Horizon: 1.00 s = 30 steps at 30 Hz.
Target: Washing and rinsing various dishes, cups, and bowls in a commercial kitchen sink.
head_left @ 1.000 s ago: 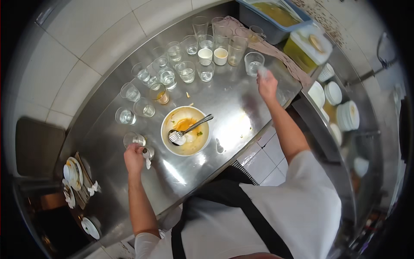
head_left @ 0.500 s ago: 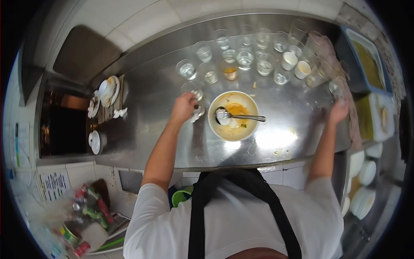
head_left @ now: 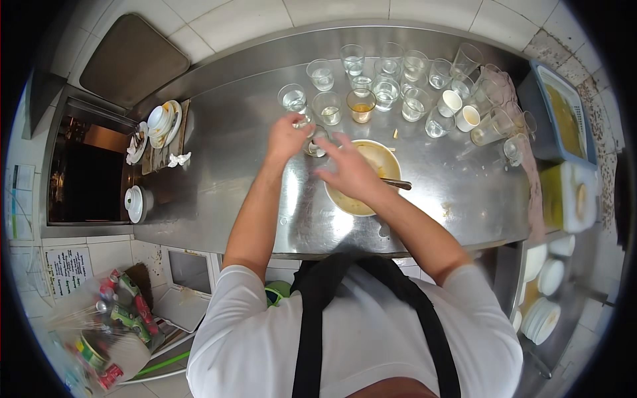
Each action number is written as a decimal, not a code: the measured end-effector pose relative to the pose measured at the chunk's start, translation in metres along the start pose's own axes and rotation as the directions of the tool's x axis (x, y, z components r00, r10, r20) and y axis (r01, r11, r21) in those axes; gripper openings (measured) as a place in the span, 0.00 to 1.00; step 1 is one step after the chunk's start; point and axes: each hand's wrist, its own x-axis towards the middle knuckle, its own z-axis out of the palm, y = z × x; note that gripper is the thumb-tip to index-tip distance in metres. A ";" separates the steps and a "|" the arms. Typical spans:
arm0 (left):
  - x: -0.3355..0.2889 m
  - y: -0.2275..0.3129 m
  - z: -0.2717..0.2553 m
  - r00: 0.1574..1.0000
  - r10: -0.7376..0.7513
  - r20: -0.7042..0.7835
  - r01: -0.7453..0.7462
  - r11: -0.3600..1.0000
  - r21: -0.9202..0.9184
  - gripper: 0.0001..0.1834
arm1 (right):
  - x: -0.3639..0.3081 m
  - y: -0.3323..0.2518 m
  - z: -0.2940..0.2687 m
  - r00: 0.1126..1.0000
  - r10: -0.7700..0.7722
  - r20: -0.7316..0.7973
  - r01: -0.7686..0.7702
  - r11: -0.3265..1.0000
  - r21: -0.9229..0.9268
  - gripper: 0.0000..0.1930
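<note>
The right hand [head_left: 348,169] is open, fingers spread, above the left part of a white bowl [head_left: 350,205] in the centre of the frame. The bowl contains orange residue; a utensil handle [head_left: 397,184] projects past its right rim. The left hand [head_left: 286,139] is curled beside a small glass [head_left: 316,144], left of centre, which sits between both hands; whether it grips anything cannot be determined.

Caution: a low right wrist could catch the handle and tip the bowl. Sideways finger contact could topple the small glass or its close neighbours, spilling liquid on the steel surface [head_left: 219,192].

Beyond the hands, one glass [head_left: 361,106] holds amber liquid; a clear glass [head_left: 292,98] to its left holds clear liquid. Two white cups [head_left: 449,103] stand upper right. At far right, a blue tub [head_left: 529,99] contains yellowish liquid.
</note>
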 end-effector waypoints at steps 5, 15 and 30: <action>-0.032 -0.008 -0.044 0.969 -0.065 -0.237 0.013 0.977 -0.215 0.18 | 0.033 0.045 0.045 0.940 0.023 0.341 0.064 0.968 -0.241 0.13; -0.105 -0.068 -0.030 0.951 -0.308 0.017 0.259 0.767 -0.587 0.12 | 0.015 0.031 -0.012 0.975 -0.185 -0.123 0.182 0.983 -0.038 0.06; -0.139 -0.079 -0.040 0.947 -0.302 0.108 0.305 0.741 -0.598 0.10 | -0.009 0.210 -0.524 0.579 -0.074 -0.812 -0.795 0.168 -0.583 0.23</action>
